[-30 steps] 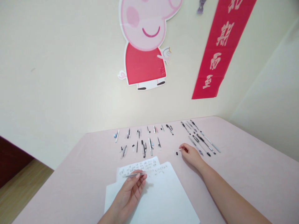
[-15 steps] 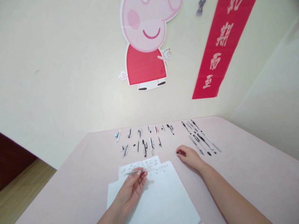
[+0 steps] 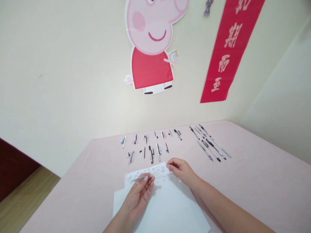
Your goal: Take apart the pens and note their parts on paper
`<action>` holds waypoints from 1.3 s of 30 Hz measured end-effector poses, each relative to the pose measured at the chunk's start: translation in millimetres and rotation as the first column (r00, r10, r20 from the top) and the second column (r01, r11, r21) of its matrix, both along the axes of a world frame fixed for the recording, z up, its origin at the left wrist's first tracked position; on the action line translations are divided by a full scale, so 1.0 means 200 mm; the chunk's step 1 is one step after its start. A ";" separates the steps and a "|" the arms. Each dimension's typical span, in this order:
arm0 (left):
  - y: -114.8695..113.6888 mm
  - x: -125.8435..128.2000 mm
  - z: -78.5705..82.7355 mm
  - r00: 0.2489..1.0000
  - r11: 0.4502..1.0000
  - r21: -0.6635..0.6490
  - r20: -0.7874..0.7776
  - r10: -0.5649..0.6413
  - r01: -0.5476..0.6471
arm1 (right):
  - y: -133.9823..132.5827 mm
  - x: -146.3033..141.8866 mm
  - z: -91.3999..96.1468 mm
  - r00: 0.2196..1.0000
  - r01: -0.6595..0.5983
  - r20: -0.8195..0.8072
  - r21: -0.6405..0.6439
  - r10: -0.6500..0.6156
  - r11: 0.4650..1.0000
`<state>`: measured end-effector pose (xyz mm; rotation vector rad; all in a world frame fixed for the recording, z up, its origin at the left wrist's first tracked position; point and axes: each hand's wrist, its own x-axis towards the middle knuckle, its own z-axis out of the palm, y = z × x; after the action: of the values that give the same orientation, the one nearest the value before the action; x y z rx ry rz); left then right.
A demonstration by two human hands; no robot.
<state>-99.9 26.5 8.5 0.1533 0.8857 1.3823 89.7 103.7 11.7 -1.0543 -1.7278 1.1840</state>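
Observation:
My left hand (image 3: pixel 142 192) is closed in a pinch around a slim pen (image 3: pixel 141 178), held almost level above the written sheet (image 3: pixel 145 170). The pen looks clear with a grey middle; its right end is among my fingertips. Over the right edge of the papers is my right hand (image 3: pixel 179 170), thumb and fingers pressed together, a short way to the right of the pen. The small black piece it pinches is hidden by the fingers now. Beneath my hands, a blank white sheet (image 3: pixel 167 207) overlaps the written one.
Beyond the papers, pen parts (image 3: pixel 151 154) lie in small groups in two rows on the pink tabletop (image 3: pixel 80 184). Several whole pens (image 3: pixel 213 149) lie slanted at the right. A wall with a pig cutout (image 3: pixel 153 68) and a red banner (image 3: pixel 221 61) stands behind the table.
My right hand has moved left from the tabletop to above the papers, carrying the small black piece towards the pen. My left hand stays in nearly the same place.

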 end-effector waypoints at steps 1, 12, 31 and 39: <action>0.00 0.00 0.00 1.000 1.000 0.003 -0.004 0.002 -0.002 | -0.02 -0.05 0.01 0.999 -0.030 -0.045 -0.072 0.026 0.997; 0.02 0.01 0.03 0.995 0.994 -0.050 -0.039 0.095 -0.097 | 0.01 -0.15 -0.06 0.938 -0.082 -0.345 -0.283 -0.022 0.956; 0.18 0.11 -0.01 0.993 0.994 0.053 -0.066 0.102 -0.099 | 0.02 -0.11 -0.08 0.887 -0.021 -0.444 -0.319 -0.130 0.947; 0.17 0.11 -0.01 0.997 0.997 0.056 -0.058 0.058 -0.055 | 0.02 -0.11 -0.08 0.895 -0.020 -0.427 -0.330 -0.131 0.944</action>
<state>-77.1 60.4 6.7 0.2130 0.9081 1.4610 67.0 106.9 -3.8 -0.9189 -1.1609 1.5713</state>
